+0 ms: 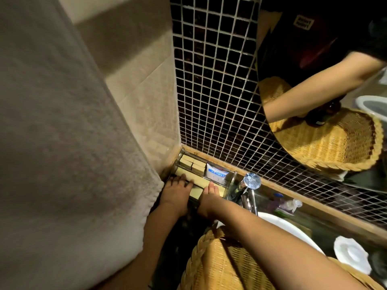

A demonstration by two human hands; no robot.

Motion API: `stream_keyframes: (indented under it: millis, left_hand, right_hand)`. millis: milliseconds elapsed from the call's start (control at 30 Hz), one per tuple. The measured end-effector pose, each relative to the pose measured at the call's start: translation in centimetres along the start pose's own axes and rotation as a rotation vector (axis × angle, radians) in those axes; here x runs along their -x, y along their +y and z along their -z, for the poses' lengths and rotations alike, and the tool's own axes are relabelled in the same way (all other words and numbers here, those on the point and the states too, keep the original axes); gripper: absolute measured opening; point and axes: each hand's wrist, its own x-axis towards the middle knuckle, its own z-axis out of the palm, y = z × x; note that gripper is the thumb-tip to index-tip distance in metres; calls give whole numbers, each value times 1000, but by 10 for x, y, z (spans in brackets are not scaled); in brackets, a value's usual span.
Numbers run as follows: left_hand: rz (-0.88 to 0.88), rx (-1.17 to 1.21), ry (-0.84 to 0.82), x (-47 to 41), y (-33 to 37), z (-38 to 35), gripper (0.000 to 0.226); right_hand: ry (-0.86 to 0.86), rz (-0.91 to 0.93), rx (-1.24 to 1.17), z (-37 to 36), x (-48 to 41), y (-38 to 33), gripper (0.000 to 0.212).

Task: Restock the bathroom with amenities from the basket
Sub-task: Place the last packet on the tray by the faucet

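A clear tray [230, 181] sits in the counter's back left corner. It holds several small beige amenity boxes [192, 164] and a white-and-blue packet [216, 174]. My left hand [177, 192] lies flat on the long beige boxes [199, 182] at the tray's front, fingers spread. My right hand [210, 197] rests on the same row just to the right, fingers pointing at the tray. Whether either hand grips a box is hidden. The wicker basket [211, 266] stands at the bottom, under my right forearm.
A grey towel [69, 143] hangs along the left, touching my left hand. A chrome tap [249, 191] rises right of the tray over a white basin [289, 227]. A white dish [351, 254] and small bottles [291, 205] sit further right. A mirror [324, 80] reflects the basket.
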Motion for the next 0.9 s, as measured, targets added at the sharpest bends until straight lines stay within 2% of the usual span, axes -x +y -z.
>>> stream_keyframes:
  millis: [67,167,400,567,700,900]
  left_hand:
    - [15,28,58,9,-3,8,86]
    - [77,84,102,25,-3,27,74]
    - [74,124,201,72,34,89,61]
    - [-23,87,289,110,75,140,58]
    - [-57,35,359,138,95,181,63]
    - [-142,-24,481,181,126,258,63]
  right_hand:
    - [22,5,7,12,10,3,87]
    - [144,102,-13,26,37,10,71]
    - [374,165,31,42,122,32,77]
    - [504,182,46,51,185,53,61]
    - [592,147,87,57,235,85,77]
    - [792,-23,96,57,324,132,83]
